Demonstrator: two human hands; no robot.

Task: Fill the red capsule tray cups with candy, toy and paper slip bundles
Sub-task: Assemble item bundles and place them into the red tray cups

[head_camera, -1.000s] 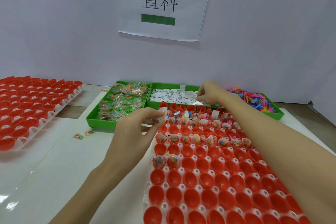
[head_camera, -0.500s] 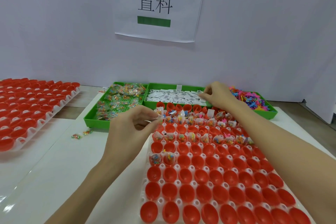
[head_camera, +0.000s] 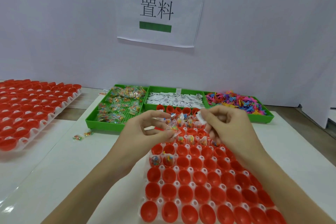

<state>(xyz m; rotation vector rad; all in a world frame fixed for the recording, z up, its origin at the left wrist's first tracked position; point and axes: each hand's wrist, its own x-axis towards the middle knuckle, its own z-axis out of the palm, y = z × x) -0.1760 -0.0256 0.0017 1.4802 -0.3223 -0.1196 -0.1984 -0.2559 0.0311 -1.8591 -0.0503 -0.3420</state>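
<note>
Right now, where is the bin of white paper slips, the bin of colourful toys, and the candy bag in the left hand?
paper slip bin (head_camera: 164, 89), head view, back rim.
toy bin (head_camera: 261, 117), head view, front wall.
candy bag (head_camera: 174, 127), head view, middle.
left hand (head_camera: 145, 132), head view, palm.

I see a white table (head_camera: 54, 169). Directly on it: a red cup tray (head_camera: 200, 187) in front of me, a second cup tray (head_camera: 27, 114) at far left, three green bins (head_camera: 109, 125) along the back, two loose candy packets (head_camera: 82, 135) near the left bin.
</note>
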